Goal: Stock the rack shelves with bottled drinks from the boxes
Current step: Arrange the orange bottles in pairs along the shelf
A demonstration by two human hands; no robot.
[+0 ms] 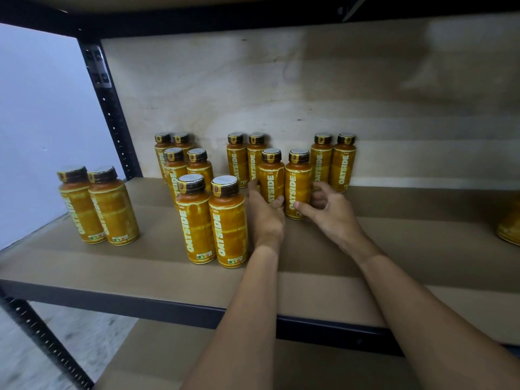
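While the left hand (264,212) wraps one bottle (271,175), the right hand (327,209) half-closes around its right neighbour (298,184), apparently aligning the pair into columns.

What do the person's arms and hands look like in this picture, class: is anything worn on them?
Both forearms are bare up to the picture's lower edge, with no sleeves showing. The left hand and right hand wear no gloves, and no watch, bracelet or ring can be seen. The fingernails look short and unpainted.
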